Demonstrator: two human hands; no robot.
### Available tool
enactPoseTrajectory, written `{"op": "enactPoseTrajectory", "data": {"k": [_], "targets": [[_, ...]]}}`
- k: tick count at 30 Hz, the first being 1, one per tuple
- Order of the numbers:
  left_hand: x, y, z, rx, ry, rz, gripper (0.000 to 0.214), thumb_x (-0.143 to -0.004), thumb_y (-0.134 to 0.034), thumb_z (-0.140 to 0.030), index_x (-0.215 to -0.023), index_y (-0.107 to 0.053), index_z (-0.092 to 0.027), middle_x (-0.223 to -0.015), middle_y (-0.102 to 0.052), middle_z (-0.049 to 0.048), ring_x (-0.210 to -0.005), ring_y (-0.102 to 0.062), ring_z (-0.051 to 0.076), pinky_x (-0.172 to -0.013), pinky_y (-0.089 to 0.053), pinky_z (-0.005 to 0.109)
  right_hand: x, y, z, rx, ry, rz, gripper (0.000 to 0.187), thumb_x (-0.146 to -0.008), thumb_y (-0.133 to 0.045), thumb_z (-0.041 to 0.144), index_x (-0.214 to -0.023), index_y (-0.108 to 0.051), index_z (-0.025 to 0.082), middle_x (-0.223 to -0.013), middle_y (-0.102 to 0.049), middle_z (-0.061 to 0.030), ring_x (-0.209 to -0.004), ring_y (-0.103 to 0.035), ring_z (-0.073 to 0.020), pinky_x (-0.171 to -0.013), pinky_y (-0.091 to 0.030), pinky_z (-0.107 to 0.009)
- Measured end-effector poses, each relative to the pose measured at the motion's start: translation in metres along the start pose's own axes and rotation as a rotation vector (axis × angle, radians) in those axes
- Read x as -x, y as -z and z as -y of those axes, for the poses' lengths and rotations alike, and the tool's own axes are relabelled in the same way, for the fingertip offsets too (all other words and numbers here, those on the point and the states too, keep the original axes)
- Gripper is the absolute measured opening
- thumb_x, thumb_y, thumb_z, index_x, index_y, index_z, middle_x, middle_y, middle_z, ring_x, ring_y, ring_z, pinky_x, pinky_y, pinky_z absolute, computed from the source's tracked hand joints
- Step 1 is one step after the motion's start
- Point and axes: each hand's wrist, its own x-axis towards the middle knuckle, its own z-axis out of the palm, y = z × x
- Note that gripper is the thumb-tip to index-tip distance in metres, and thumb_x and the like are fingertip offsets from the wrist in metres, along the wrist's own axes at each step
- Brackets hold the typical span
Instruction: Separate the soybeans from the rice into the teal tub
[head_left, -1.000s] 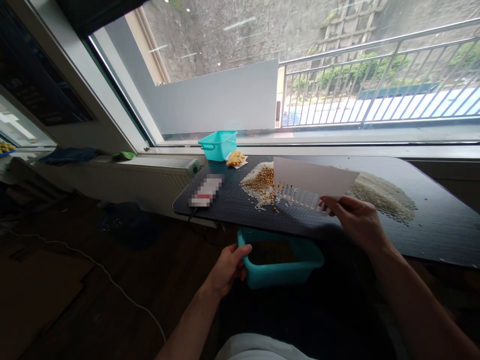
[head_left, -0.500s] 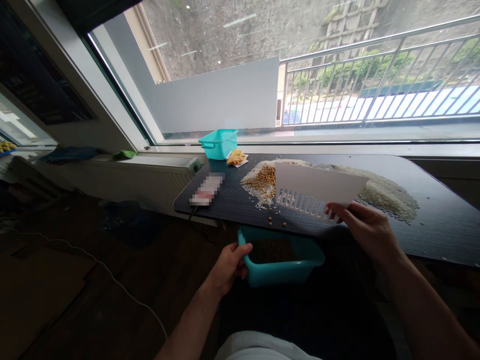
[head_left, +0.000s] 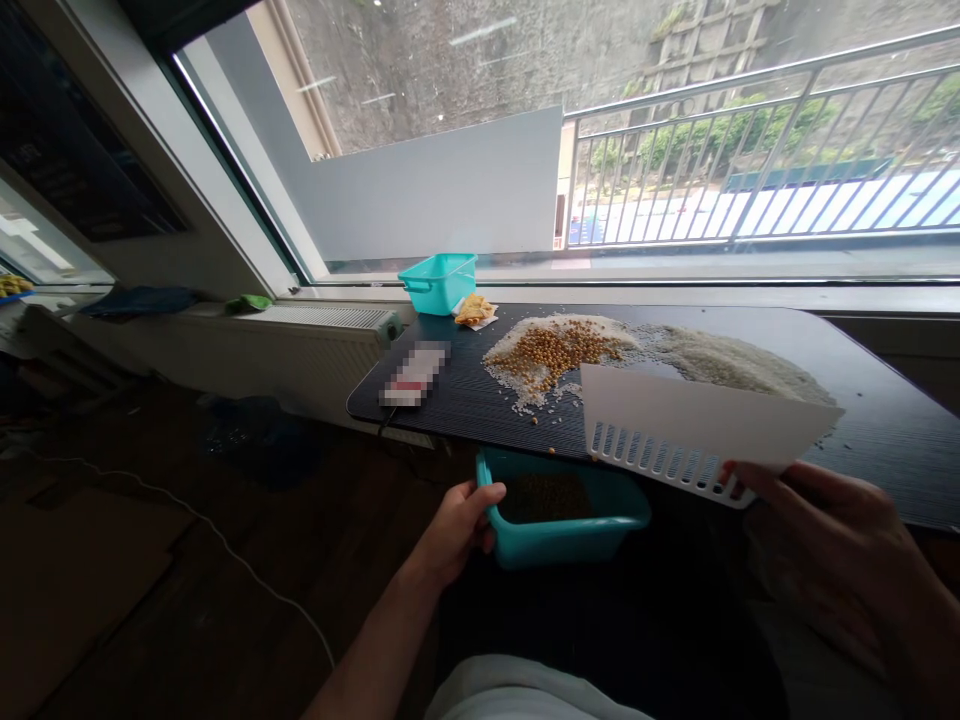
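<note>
My left hand [head_left: 465,525] is closed on the left rim of a teal plastic bin [head_left: 562,540], held just below the table's front edge. Dark grains [head_left: 547,497] cover the bin's floor. My right hand [head_left: 825,510] pinches the lower right corner of a white slotted plastic sheet [head_left: 705,415], tilted over the table's front edge. Behind the sheet lies a heap of yellow soybeans [head_left: 562,348] mixed with white rice-like grains [head_left: 517,338]. To its right spreads a paler grain pile [head_left: 735,355], partly hidden by the sheet. A few loose beans lie near the edge.
The dark table [head_left: 450,410] stands against a window. At its back left are a second teal bin [head_left: 441,285] and a yellowish crumpled thing [head_left: 475,312] on white paper. A blurred-out flat object [head_left: 415,375] with a cord lies at the left. A radiator [head_left: 322,345] stands beyond.
My right hand has moved right and toward me with the slotted sheet, uncovering more of the soybean heap. My left hand and the bin stay almost still.
</note>
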Motion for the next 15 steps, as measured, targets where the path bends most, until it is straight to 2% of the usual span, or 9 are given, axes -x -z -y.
{"op": "enactPoseTrajectory", "data": {"k": [7,12,15], "targets": [[-0.003,0.002,0.002,0.002,0.014,-0.006,0.043,-0.060,-0.075,-0.051,-0.060,-0.046,-0.019,-0.045,-0.039,-0.0090,-0.034,-0.040,0.006,-0.034,-0.030,0.018,-0.008,-0.021,0.008,0.036,0.106,0.078,0.034,-0.059,-0.072,0.056,-0.061,-0.074,0.021,-0.067,-0.072,-0.0043,-0.068,-0.064,-0.0241,-0.068,-0.054,-0.035],[-0.004,0.002,0.003,-0.001,0.015,-0.005,0.044,-0.058,-0.076,-0.051,-0.060,-0.046,-0.019,-0.044,-0.039,-0.0092,-0.034,-0.039,0.006,-0.034,-0.030,0.018,-0.016,-0.035,0.022,-0.031,0.086,0.176,0.041,-0.053,-0.075,0.059,-0.063,-0.075,0.019,-0.069,-0.072,-0.0050,-0.064,-0.062,-0.0222,-0.064,-0.054,-0.034],[-0.004,0.001,0.002,-0.002,0.015,-0.012,0.044,-0.057,-0.076,-0.051,-0.060,-0.046,-0.019,-0.045,-0.039,-0.0092,-0.034,-0.039,0.006,-0.034,-0.030,0.018,-0.021,-0.042,0.030,-0.027,0.119,0.172,0.040,-0.056,-0.074,0.058,-0.059,-0.072,0.018,-0.065,-0.071,-0.0054,-0.063,-0.062,-0.0206,-0.064,-0.053,-0.032]]}}
